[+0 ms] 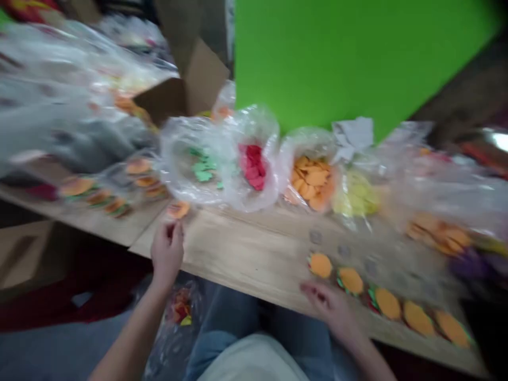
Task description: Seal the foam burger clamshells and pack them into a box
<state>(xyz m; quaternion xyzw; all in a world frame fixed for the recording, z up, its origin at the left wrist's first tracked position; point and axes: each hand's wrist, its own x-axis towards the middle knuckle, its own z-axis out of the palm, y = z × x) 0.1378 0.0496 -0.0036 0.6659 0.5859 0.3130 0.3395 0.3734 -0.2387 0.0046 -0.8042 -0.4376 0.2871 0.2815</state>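
My left hand (169, 251) is closed, its fingertips at the near edge of a small orange foam burger (178, 210) on the left of the wooden table. Blur hides exactly how the fingers grip it. My right hand (327, 307) hovers by the table's front edge, fingers loosely bent and apart, with nothing visible in them. Just beyond it lies a layered foam burger (320, 265) with an orange top. Several more foam burgers (387, 303) run in a slanting row to the right, with green and dark red edges showing.
Open plastic bags hold green pieces (203, 168), red pieces (254, 166), orange pieces (311, 180) and yellow pieces (357, 196). Finished-looking burgers (99, 198) lie at left. A green panel (349, 63) stands behind; a cardboard box (170, 98) is at back left.
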